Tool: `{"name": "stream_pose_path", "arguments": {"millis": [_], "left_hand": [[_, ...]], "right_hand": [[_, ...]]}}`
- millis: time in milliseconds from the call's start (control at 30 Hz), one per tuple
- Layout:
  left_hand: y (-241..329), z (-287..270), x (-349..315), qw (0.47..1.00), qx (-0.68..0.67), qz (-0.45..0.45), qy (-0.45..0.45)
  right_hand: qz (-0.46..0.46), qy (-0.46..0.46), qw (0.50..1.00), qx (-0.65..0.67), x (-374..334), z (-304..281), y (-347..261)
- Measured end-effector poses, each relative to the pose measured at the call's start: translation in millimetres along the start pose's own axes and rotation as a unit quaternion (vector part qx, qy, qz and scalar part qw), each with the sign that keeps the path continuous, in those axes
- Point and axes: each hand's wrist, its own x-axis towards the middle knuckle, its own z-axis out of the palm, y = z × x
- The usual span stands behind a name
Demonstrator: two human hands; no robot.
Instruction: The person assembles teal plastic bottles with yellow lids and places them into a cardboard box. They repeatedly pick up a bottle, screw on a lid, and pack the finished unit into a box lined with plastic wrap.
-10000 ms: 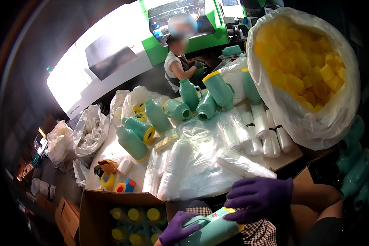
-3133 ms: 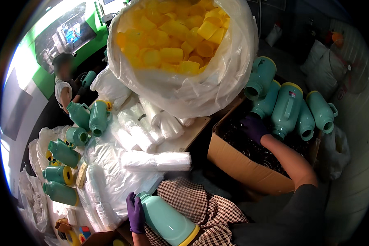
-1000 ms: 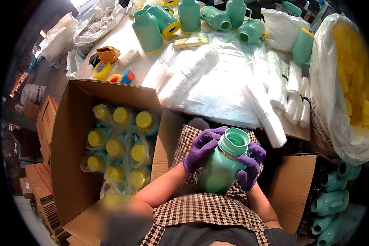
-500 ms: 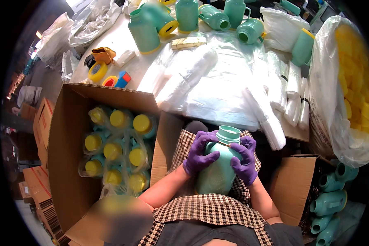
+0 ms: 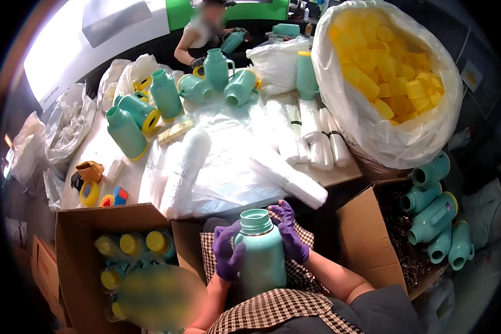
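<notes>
A teal vacuum flask stands upright in my lap, its round mouth uncapped and a thin dark line around its shoulder. My left hand, in a purple glove, curls against the flask's left shoulder and side. On the opposite side is my right hand, also gloved in purple. Its fingers are raised and apart near the neck, with the palm side close to the flask; whether it touches is hard to see. A checked apron covers my lap around the flask's base.
To my left, a carton contains yellow-capped flasks in clear plastic. Rolled plastic bags and teal flasks occupy the table. A big bag of yellow caps stands right, above another carton with flasks. A co-worker sits across.
My view has swung up and right, bringing the co-worker in. Both hands were around the flask's shoulder; now the right hand's fingers have loosened and lifted away.
</notes>
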Motion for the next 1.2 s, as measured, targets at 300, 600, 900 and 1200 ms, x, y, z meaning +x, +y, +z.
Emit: {"name": "stream_pose_path", "arguments": {"millis": [300, 600, 900, 1200], "left_hand": [[3.1, -17.9, -10.1, 0.994, 0.069, 0.071, -0.037], [41.0, -65.7, 135.8, 0.848, -0.178, -0.312, -0.39], [26.0, -127.7, 94.1, 0.733, -0.193, -0.476, -0.447], [34.4, -147.5, 4.9, 0.823, -0.228, -0.492, -0.169]], "right_hand": [[-0.046, -0.174, 0.923, -0.341, -4.4, 7.8, -34.5], [-0.291, -0.515, 0.76, -0.269, 12.4, 98.2, -153.7], [-0.177, 0.25, 0.387, -0.869, 194.6, -375.4, -443.0], [-0.212, 0.104, 0.57, -0.787, 163.5, -417.8, -385.8]]}}
